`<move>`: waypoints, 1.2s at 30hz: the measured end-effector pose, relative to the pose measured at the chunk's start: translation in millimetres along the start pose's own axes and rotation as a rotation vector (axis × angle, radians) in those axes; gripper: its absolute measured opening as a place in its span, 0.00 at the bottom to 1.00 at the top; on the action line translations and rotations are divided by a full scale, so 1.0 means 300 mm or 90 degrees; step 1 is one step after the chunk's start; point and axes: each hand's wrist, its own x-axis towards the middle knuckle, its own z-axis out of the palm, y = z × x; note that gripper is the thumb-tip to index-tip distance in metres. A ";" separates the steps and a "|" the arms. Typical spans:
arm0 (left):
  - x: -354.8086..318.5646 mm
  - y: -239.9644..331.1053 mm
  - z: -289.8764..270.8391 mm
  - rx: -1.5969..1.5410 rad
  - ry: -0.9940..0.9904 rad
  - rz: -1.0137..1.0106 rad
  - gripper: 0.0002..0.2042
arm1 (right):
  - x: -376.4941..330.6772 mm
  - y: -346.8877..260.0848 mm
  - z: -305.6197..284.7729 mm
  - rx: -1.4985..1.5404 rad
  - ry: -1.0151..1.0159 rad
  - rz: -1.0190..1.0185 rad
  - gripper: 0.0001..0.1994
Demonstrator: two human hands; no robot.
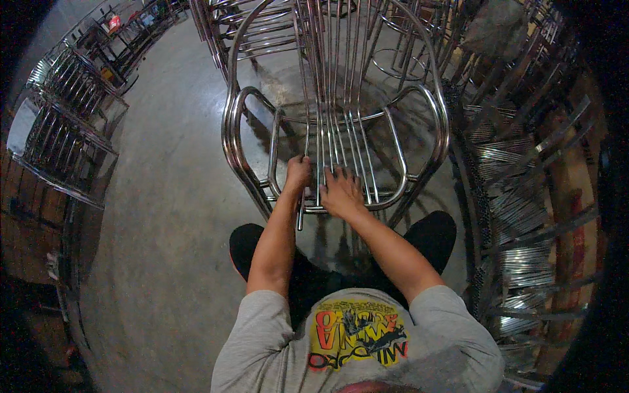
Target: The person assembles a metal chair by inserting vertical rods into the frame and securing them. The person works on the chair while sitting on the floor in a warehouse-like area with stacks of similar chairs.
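Both arms reach forward — left hand point(298, 173) fisted round a metal rod point(301, 208), right hand point(341, 193) spread flat on the chair frame point(426, 105) slats.

1. Chair frame point(341, 131): polished metal tubing, chrome-like, glossy, smooth.
2. Floor point(170, 216): concrete, grey, matt with dull sheen.
3. Stacked frames point(524, 216): shiny metal; dim, probably the same finish.
4. Shirt point(275, 347): grey cloth, matt.
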 end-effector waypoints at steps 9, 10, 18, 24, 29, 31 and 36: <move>0.092 -0.068 0.009 0.038 0.009 0.033 0.12 | -0.007 0.003 -0.003 0.021 0.018 -0.011 0.29; 0.102 -0.077 0.011 0.019 0.008 0.034 0.12 | -0.008 0.003 -0.001 0.026 0.016 -0.008 0.29; 0.089 -0.027 0.030 0.010 0.024 0.039 0.14 | 0.003 0.013 0.014 0.005 0.021 -0.025 0.29; 0.076 -0.023 0.035 -0.145 -0.025 0.012 0.10 | -0.004 0.000 0.002 -0.001 0.028 -0.007 0.29; 0.089 -0.048 0.038 -0.164 -0.002 -0.033 0.12 | -0.001 0.000 0.004 -0.016 0.023 0.003 0.29; 0.104 -0.047 0.039 -0.139 0.002 -0.034 0.13 | 0.002 0.003 0.007 -0.012 0.025 -0.005 0.29; 0.160 -0.017 0.032 0.106 0.087 0.040 0.13 | 0.000 0.007 0.007 -0.002 0.018 -0.003 0.29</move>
